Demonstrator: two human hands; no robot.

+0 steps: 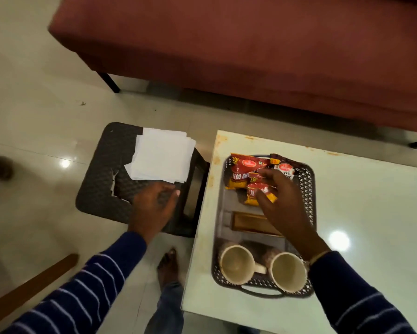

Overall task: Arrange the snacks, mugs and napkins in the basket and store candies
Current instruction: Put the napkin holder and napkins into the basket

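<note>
A dark lattice basket lies on the white table. Red and yellow snack packets fill its far end. A brown wooden box sits in its middle, and two cream mugs stand at its near end. My right hand hovers over the basket with fingers spread, its fingertips touching a small snack packet. A stack of white napkins rests on a dark woven stool left of the table. My left hand is spread over the stool, just in front of the napkins, holding nothing.
A maroon sofa on black legs spans the back. The stool's woven top has a torn gap. My bare foot stands on the shiny tiled floor between stool and table. A wooden strip lies at lower left.
</note>
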